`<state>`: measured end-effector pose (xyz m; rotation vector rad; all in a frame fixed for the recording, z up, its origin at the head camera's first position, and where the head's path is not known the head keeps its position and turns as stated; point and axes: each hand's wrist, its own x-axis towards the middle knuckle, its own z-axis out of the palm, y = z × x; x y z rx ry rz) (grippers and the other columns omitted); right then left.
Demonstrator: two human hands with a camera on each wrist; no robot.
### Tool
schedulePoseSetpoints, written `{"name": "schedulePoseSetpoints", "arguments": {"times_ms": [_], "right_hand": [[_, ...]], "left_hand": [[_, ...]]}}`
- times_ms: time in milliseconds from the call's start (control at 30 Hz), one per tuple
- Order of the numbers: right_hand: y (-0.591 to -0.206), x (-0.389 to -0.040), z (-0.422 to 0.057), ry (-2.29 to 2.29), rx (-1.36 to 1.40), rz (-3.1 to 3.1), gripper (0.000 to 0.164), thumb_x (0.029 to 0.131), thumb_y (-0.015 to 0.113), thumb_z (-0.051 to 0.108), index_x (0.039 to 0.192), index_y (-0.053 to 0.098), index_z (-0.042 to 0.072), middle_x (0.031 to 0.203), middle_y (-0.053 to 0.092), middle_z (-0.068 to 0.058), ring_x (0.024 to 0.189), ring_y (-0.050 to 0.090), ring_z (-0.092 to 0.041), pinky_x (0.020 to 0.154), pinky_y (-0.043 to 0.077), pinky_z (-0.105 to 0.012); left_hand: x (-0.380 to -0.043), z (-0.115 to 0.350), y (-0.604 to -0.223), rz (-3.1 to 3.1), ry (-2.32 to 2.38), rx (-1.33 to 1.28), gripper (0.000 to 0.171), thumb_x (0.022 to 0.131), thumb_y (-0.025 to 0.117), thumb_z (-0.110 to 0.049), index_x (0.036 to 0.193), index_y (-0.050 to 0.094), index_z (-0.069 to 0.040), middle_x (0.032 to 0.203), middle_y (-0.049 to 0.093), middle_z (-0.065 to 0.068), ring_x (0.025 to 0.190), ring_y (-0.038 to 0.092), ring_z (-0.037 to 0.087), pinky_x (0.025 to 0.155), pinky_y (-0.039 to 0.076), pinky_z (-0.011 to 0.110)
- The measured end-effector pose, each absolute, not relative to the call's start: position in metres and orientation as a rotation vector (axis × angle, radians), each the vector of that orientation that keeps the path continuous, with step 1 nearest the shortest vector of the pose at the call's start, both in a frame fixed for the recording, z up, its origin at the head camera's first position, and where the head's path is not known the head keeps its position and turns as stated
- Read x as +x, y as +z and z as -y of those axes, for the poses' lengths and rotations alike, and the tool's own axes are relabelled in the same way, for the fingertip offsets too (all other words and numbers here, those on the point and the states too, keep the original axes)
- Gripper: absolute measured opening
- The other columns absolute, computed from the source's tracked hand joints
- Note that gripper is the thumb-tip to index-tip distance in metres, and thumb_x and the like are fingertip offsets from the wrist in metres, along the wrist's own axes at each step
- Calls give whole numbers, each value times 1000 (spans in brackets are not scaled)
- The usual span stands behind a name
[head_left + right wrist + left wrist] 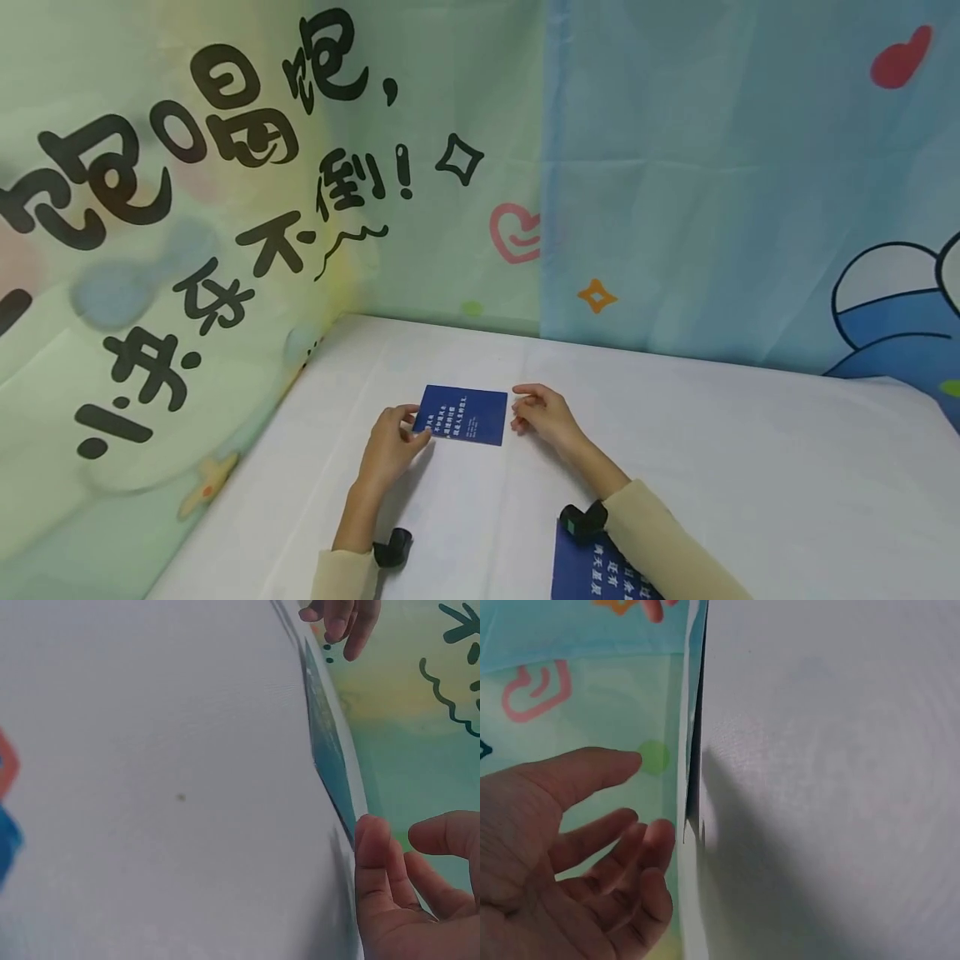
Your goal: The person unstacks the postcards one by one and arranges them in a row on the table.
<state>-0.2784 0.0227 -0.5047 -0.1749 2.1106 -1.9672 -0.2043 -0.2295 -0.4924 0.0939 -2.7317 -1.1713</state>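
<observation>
A dark blue card (467, 417) with white printed characters lies on the white table in the head view. At its left end is my left hand (392, 442), fingers loosely bent, with the thumb overlapping the card's near left corner in that view. The left wrist view shows this hand (592, 862) with thumb and fingers apart and nothing pinched. Just off the card's right edge is my right hand (546, 417), fingers loosely bent. In the right wrist view the card (328, 742) appears nearly edge-on, and the right hand (409, 892) has a gap between thumb and fingers.
Partly under the right forearm, a second blue printed sheet (581, 571) lies at the table's near side, cut off by the frame. Printed cloth walls (712, 183) stand behind and left of the white table (712, 450). Each wrist wears a small black camera (393, 548).
</observation>
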Motion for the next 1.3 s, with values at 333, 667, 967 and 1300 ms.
{"name": "schedulePoseSetpoints", "arguments": {"times_ms": [333, 667, 967, 1300], "right_hand": [[-499, -277, -53, -1930, -240, -2145, 37, 95, 56, 2, 130, 52, -10, 104, 59, -25, 73, 67, -16, 68, 55, -26], [-480, -258, -71, -1966, -374, -2149, 35, 96, 58, 7, 129, 55, -5, 110, 57, -28, 77, 67, -14, 73, 56, -32], [-461, -241, -82, -2011, -421, -2142, 32, 96, 57, 9, 127, 58, -1, 107, 57, -25, 79, 67, -17, 72, 55, -29], [-473, -225, -110, -1874, -608, -2151, 35, 98, 58, 14, 131, 55, 3, 116, 53, -32, 85, 67, -24, 75, 55, -44]], "left_hand": [[-200, 223, -487, 2725, -1206, -39, 42, 87, 73, -12, 124, 60, 2, 103, 59, 15, 78, 57, 16, 63, 46, 25], [-199, 216, -481, 2735, -1197, -97, 41, 87, 73, -14, 123, 60, 2, 104, 60, 16, 79, 59, 18, 65, 47, 26], [-200, 211, -484, 2725, -1213, -141, 40, 87, 73, -12, 122, 61, 1, 102, 60, 16, 78, 59, 16, 63, 47, 24], [-193, 199, -480, 2738, -1214, -208, 40, 86, 74, -13, 122, 62, 1, 105, 60, 18, 78, 61, 16, 65, 48, 25]]}}
